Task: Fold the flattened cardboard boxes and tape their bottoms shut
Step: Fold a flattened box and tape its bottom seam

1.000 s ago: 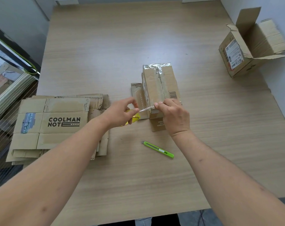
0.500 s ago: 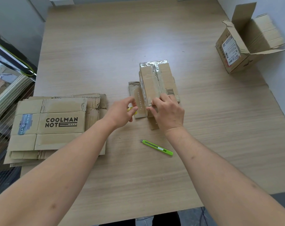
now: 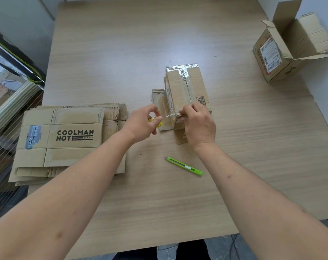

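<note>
counting what lies on the table (image 3: 178,34): one folded box (image 3: 185,91) standing bottom up at the middle, one open box (image 3: 277,59) at the far right corner, one stack of flattened boxes (image 3: 65,139) on the left, one green cutter (image 3: 184,166) near you, and one yellow tape roll (image 3: 155,121). your left hand (image 3: 140,124) curls round the tape roll, just left of the folded box, forearm coming in from the lower left. your right hand (image 3: 198,122) rests at the box's near end, fingers bent, pinching a clear tape strip (image 3: 169,115) that stretches across to the roll. both wrists sit low, hands close together but apart.
</note>
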### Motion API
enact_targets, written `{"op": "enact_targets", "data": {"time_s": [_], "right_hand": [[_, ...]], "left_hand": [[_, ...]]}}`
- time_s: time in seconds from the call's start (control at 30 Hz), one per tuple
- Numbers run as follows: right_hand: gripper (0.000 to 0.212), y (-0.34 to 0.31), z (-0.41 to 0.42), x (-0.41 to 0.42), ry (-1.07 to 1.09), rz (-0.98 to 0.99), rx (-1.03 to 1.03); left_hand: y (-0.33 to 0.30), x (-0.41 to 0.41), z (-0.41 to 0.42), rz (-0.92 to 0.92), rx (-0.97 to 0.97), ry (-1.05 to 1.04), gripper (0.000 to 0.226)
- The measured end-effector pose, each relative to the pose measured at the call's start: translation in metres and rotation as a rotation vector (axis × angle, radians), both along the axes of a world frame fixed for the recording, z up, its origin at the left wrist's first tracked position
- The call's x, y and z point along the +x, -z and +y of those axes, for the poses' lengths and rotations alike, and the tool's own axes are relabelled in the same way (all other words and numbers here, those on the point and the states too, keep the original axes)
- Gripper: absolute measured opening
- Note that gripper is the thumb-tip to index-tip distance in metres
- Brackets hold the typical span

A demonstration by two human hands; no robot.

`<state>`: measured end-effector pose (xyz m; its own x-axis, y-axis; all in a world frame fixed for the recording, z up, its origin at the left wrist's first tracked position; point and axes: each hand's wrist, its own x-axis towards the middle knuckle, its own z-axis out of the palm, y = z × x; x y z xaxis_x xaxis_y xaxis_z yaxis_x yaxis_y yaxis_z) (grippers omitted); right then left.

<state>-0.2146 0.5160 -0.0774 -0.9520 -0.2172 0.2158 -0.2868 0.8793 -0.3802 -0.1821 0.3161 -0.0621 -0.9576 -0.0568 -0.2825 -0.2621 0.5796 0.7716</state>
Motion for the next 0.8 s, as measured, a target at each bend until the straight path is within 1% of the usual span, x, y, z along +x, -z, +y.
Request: {"op": "enact_targets", "data": {"time_s": [0.07, 0.1, 0.13, 0.2, 0.23, 0.27, 0.3, 0.33, 0.43, 0.5, 0.6, 0.7, 0.77, 0.8], "right_hand": [[0.031, -0.005, 0.005, 0.003, -0.046, -0.054, -0.102], [0.036, -0.006, 0.007, 0.006, -0.066, -0.033, -0.143], [0.037, -0.006, 0.009, 0.011, -0.080, 0.020, -0.178], [0.026, -0.002, 0.012, 0.022, -0.093, 0.145, -0.224], [0.018, 0.002, 0.014, 0.027, -0.102, 0.164, -0.231], [0.013, 0.007, 0.016, 0.032, -0.121, 0.129, -0.234], [0.014, 0.013, 0.019, 0.037, -0.144, 0.028, -0.223], [0.019, 0.020, 0.022, 0.040, -0.165, -0.123, -0.182], [0.040, 0.041, 0.031, 0.051, -0.188, -0.574, 0.099], [0.048, 0.053, 0.037, 0.058, -0.164, -0.742, 0.240], [0.045, 0.070, 0.046, 0.065, -0.124, -0.827, 0.296], [0.029, 0.074, 0.049, 0.069, -0.107, -0.823, 0.294], [0.017, 0.069, 0.050, 0.069, -0.140, -0.777, 0.211], [0.016, 0.064, 0.050, 0.069, -0.151, -0.760, 0.113]], "left_hand": [[-0.002, 0.002, 0.002, 0.007, -0.012, -0.009, 0.010], [-0.003, 0.003, 0.003, 0.009, -0.016, -0.014, 0.010], [-0.004, 0.004, 0.004, 0.009, -0.018, -0.018, 0.010], [-0.004, 0.005, 0.005, 0.006, -0.016, -0.021, 0.009], [-0.004, 0.007, 0.005, 0.006, -0.017, -0.023, 0.009], [-0.004, 0.008, 0.004, 0.009, -0.018, -0.025, 0.009], [-0.003, 0.009, 0.004, 0.012, -0.020, -0.026, 0.009], [-0.003, 0.010, 0.003, 0.016, -0.021, -0.029, 0.009], [0.001, 0.013, 0.003, 0.025, -0.011, -0.041, 0.009], [0.003, 0.013, 0.004, 0.038, -0.010, -0.053, 0.010], [0.004, 0.016, 0.005, 0.053, -0.006, -0.065, 0.009], [0.002, 0.017, 0.006, 0.055, -0.005, -0.067, 0.009], [0.000, 0.018, 0.007, 0.052, -0.002, -0.072, 0.010], [-0.001, 0.017, 0.008, 0.052, -0.003, -0.075, 0.010]]}}
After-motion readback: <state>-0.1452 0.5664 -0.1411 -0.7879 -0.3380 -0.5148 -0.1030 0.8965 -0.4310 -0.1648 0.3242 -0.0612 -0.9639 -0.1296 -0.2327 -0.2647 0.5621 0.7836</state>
